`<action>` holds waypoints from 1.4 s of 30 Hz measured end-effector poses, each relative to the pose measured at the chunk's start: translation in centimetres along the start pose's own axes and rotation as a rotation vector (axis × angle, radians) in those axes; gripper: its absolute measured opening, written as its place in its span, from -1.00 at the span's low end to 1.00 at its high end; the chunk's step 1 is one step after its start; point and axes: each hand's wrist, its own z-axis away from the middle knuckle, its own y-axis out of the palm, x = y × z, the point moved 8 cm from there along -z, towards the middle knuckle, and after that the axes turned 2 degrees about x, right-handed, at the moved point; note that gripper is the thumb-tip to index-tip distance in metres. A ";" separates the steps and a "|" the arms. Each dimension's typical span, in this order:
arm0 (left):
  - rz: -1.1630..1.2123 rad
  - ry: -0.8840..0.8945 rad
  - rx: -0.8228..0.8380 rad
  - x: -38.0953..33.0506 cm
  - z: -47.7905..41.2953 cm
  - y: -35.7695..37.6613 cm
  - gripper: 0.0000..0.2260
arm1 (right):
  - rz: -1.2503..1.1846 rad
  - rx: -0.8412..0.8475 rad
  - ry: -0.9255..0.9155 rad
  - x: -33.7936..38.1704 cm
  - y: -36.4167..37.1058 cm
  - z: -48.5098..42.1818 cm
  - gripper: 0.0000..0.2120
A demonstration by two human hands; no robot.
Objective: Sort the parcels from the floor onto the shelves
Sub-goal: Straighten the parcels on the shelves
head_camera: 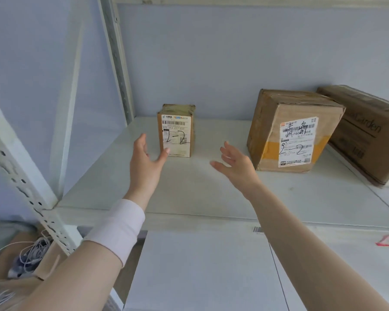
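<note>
I record a dented brown cardboard box with a white label [290, 131] on the right, with a long brown carton [364, 131] just beside it. A white perforated metal upright [20, 176] stands at left. The white shelf board [200, 187] backs onto a pale blue wall [211, 52]. The small tape-wrapped brown parcel marked "2-2" [176, 131] stands upright towards the back. The left hand [145, 158] is spread and released, its thumb tip at the parcel's lower left corner. The right hand [236, 163], also spread and holding nothing, is apart to the parcel's right.
</note>
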 end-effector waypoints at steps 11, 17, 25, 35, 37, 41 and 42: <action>-0.029 0.025 0.142 -4.8 8.0 9.1 -0.38 | 0.019 -0.100 0.043 -3.6 -11.7 6.4 -0.47; -0.051 -0.026 0.356 -5.2 8.5 17.4 -0.29 | 0.055 -0.294 0.112 -6.2 -18.9 5.7 -0.45; -0.040 -0.032 0.490 -5.2 5.1 24.3 -0.20 | 0.130 -0.367 0.146 -7.8 -23.0 0.6 -0.24; 0.098 -0.030 0.482 -4.8 1.9 26.2 -0.41 | 0.091 -0.265 0.060 -8.4 -22.5 -4.2 -0.49; 0.094 -0.035 0.473 -4.7 1.4 26.3 -0.41 | 0.081 -0.249 0.051 -8.1 -22.2 -4.9 -0.51; 0.108 -0.051 0.458 -4.3 0.7 26.3 -0.41 | 0.067 -0.219 0.051 -7.9 -21.8 -5.9 -0.53; 0.109 -0.054 0.455 -4.3 0.6 26.3 -0.42 | 0.062 -0.214 0.053 -8.0 -21.8 -6.0 -0.53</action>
